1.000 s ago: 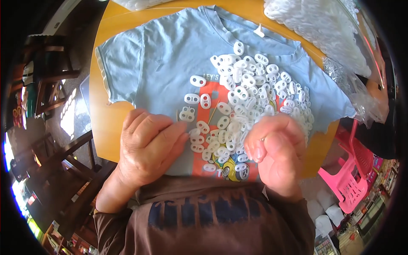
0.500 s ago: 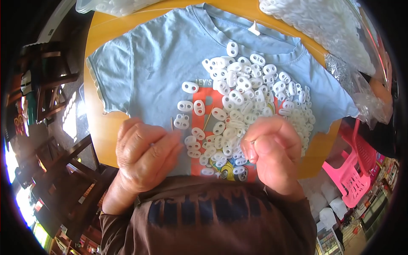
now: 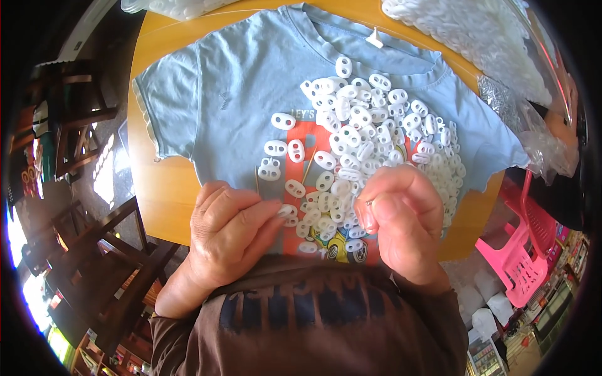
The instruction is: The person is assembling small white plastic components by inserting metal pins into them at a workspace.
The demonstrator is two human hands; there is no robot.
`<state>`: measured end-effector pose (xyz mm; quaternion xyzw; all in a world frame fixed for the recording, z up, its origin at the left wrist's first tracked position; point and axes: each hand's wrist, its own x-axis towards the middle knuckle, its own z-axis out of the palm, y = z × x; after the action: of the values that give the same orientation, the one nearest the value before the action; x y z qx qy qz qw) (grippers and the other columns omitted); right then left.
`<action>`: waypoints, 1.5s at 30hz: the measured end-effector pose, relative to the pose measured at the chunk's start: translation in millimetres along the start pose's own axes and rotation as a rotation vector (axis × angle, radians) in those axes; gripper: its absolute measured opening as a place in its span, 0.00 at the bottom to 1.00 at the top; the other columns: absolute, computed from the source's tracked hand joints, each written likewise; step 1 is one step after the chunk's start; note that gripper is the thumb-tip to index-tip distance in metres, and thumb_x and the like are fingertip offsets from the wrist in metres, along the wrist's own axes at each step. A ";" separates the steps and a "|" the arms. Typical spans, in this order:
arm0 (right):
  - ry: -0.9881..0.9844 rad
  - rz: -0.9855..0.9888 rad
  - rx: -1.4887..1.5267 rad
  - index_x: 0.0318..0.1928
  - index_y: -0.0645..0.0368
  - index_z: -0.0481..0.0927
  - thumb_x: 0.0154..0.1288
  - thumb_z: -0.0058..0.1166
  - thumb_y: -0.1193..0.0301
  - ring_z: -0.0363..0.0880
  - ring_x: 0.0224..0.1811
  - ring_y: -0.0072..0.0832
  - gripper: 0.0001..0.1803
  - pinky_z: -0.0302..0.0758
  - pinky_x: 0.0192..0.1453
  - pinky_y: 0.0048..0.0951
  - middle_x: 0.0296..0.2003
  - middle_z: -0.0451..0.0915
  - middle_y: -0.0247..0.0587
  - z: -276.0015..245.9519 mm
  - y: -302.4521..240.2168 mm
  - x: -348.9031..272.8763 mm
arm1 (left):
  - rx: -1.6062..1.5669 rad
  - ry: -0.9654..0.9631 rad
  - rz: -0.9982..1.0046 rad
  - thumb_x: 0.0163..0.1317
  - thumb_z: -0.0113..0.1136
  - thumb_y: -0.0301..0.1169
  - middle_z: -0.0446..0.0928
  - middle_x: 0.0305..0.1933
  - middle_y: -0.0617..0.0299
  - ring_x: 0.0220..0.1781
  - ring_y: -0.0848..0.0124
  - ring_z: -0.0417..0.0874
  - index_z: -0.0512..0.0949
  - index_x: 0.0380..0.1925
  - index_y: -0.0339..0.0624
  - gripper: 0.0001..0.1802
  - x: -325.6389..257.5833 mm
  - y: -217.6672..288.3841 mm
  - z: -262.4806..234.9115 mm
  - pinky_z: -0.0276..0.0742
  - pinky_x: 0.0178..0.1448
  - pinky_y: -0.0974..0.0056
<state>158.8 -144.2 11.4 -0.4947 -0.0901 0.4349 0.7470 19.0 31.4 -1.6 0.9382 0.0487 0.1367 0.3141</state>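
A loose heap of small white oval plastic pieces with two holes (image 3: 360,116) lies on a light blue T-shirt (image 3: 244,81). At the heap's left edge, the thumb and fingertips of my left hand (image 3: 229,229) close at the rim of one white two-hole piece (image 3: 288,211). My right hand (image 3: 404,219) is held above the lower right of the heap, its thumb and forefinger pinched together. A tiny dark tip shows between them; the rest is hidden by the fingers. Two thin wooden sticks (image 3: 308,165) lie among the pieces left of the heap.
The shirt covers most of a yellow-brown wooden table (image 3: 160,203). A large clear bag of white pieces (image 3: 470,44) lies at the far right, with crumpled clear plastic (image 3: 542,147) beside it. A pink plastic chair (image 3: 517,250) stands to the right, dark wooden chairs (image 3: 94,263) to the left.
My left hand has moved right and its fingertips have reached a white piece at the heap's edge. My right hand keeps its pinch in nearly the same place.
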 end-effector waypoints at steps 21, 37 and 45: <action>0.026 -0.088 0.033 0.39 0.63 0.74 0.65 0.50 0.76 0.64 0.25 0.11 0.04 0.62 0.30 0.16 0.25 0.71 0.28 -1.2 0.9 -3.4 | 0.149 0.034 0.014 0.41 0.67 0.22 0.72 0.32 0.63 0.30 0.66 0.73 0.79 0.36 0.41 0.17 5.7 -8.2 0.6 0.67 0.35 0.62; -0.028 -0.097 -0.079 0.40 0.64 0.75 0.64 0.51 0.79 0.65 0.26 0.11 0.05 0.62 0.30 0.15 0.27 0.73 0.29 2.5 2.7 -5.0 | 0.223 -0.022 -0.242 0.45 0.66 0.27 0.74 0.29 0.62 0.29 0.63 0.76 0.76 0.30 0.44 0.10 29.1 6.1 1.8 0.69 0.37 0.61; -0.009 -0.088 -0.040 0.40 0.64 0.75 0.63 0.52 0.80 0.66 0.28 0.11 0.05 0.64 0.32 0.16 0.28 0.74 0.30 3.4 4.5 -5.4 | 0.245 0.142 -0.063 0.45 0.64 0.22 0.74 0.28 0.60 0.25 0.62 0.75 0.76 0.30 0.42 0.10 24.3 -9.6 7.6 0.71 0.31 0.62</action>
<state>151.0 -145.3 11.1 -0.5032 -0.1240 0.4020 0.7549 44.3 39.0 -7.7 0.9556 0.1165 0.1857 0.1972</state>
